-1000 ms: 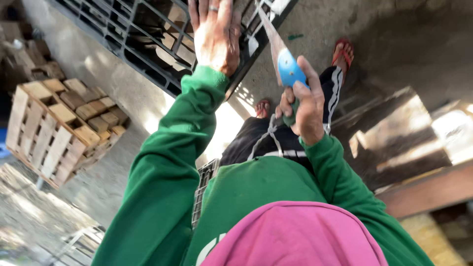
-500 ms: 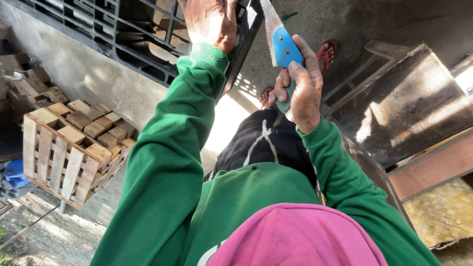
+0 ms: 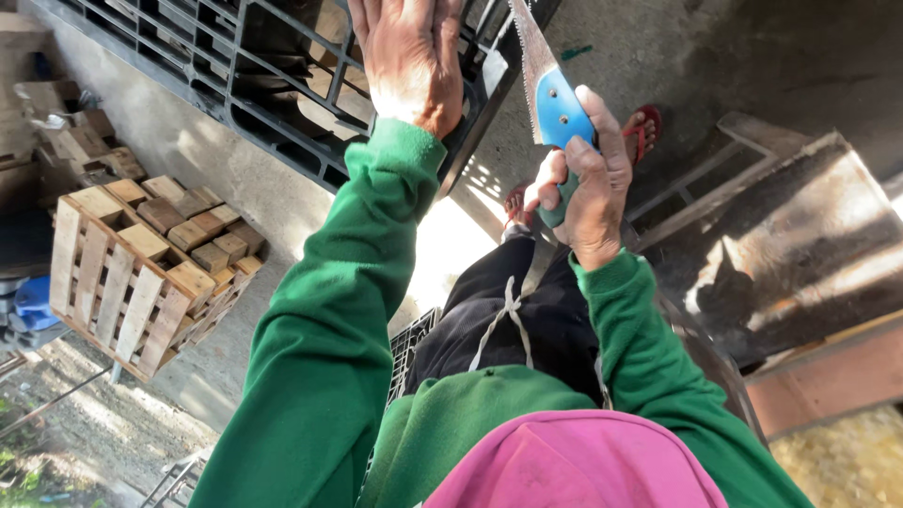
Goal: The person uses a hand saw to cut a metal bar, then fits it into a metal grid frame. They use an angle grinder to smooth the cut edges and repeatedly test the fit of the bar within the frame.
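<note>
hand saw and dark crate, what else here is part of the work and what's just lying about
In use:
left hand on dark plastic crate
right hand gripping hand saw

Lying about:
wooden pallet with blocks
blue object

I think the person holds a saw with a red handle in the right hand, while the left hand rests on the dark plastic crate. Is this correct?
Not quite: the handle is blue, not red. The head view shows the right hand gripping a saw with a blue handle and a toothed blade pointing up. The rest stands: the left hand rests on the dark plastic crate.
</note>
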